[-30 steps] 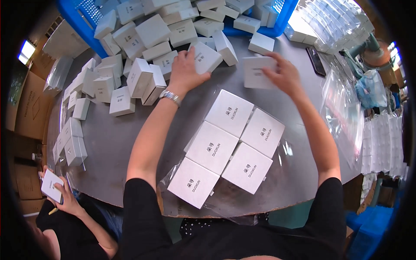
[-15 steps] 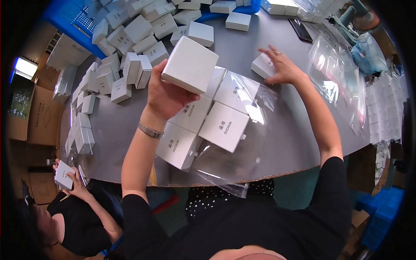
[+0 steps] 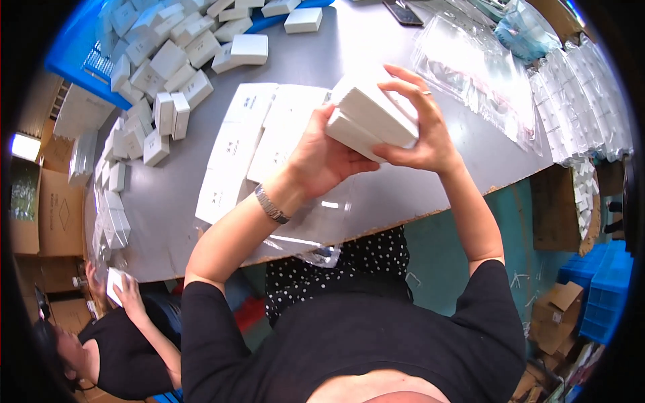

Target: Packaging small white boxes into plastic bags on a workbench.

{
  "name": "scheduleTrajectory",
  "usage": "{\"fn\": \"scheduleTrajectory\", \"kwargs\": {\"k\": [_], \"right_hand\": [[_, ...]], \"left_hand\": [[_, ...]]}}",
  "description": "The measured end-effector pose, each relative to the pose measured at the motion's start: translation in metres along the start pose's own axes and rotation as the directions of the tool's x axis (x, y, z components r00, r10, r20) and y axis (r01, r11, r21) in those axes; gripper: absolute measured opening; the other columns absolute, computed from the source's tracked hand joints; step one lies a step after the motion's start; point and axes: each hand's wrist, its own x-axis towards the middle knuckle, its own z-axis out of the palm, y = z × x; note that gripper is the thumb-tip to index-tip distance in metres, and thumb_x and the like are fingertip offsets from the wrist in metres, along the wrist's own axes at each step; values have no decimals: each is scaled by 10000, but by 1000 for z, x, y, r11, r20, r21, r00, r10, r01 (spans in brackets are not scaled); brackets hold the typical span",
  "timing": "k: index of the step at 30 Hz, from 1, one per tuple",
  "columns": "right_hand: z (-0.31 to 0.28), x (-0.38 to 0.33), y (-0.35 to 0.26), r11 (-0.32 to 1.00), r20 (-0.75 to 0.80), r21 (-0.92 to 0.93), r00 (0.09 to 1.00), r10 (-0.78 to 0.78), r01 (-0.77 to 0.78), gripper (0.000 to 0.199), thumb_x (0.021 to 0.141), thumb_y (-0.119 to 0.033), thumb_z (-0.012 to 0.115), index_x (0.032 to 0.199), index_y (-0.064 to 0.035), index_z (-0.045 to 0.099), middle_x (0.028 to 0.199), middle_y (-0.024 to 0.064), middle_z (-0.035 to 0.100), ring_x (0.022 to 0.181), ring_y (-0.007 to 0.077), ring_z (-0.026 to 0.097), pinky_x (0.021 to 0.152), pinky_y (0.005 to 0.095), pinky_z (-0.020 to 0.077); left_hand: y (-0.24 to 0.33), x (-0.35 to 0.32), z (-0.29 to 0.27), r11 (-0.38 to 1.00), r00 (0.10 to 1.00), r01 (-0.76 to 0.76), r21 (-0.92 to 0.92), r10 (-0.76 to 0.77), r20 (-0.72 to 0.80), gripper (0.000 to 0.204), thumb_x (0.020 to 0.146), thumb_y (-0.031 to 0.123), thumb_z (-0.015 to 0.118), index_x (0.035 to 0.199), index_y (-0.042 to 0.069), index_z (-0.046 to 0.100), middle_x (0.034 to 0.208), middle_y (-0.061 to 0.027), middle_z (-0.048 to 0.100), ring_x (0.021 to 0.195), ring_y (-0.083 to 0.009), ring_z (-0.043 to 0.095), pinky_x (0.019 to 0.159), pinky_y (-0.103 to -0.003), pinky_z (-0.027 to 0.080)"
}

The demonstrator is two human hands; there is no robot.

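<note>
Two white boxes (image 3: 373, 111), pressed together, are held up over the table between my hands. My left hand (image 3: 322, 156) grips them from the left and below, palm turned up. On their right side my right hand (image 3: 424, 134) is closed round them, thumb at the lower edge and fingers over the top. Beneath and left of my hands, several flat white boxes (image 3: 232, 144) lie in rows on the table, partly hidden by my left arm. A clear plastic bag (image 3: 312, 221) lies by the near table edge, under my left wrist.
White boxes (image 3: 168, 60) are heaped at the far left, by a blue crate (image 3: 77, 60). Clear plastic bags (image 3: 463, 74) lie right of my hands. A phone (image 3: 403, 12) is at the back. Left of me, a co-worker (image 3: 124, 342) holds a small white box (image 3: 115, 285).
My right hand has lifted the box from the table at the right and brought it against the one in my left hand. My left hand has moved right. The view has shifted.
</note>
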Motion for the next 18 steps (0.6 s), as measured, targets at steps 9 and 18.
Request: {"fn": "scheduleTrajectory", "kwargs": {"k": [9,18], "right_hand": [[-33,-106,10,836,29,-546,996,89,-59,743,528,-173,823,1252,-144,655,1420,191,455,1281,379,462,1077,468,397],[30,-81,-28,972,369,233,921,-123,36,710,564,-360,804,1203,-75,685,1406,260,452,1292,391,479,1057,523,403]], "left_hand": [[-76,-104,5,-445,641,-10,895,684,348,710,688,189,789,1348,96,544,1345,-130,475,1244,-354,387,1020,-479,323],[-105,-140,-35,-118,346,232,965,938,31,167,750,64,709,916,84,694,849,-32,612,824,-229,566,810,-355,434]]}}
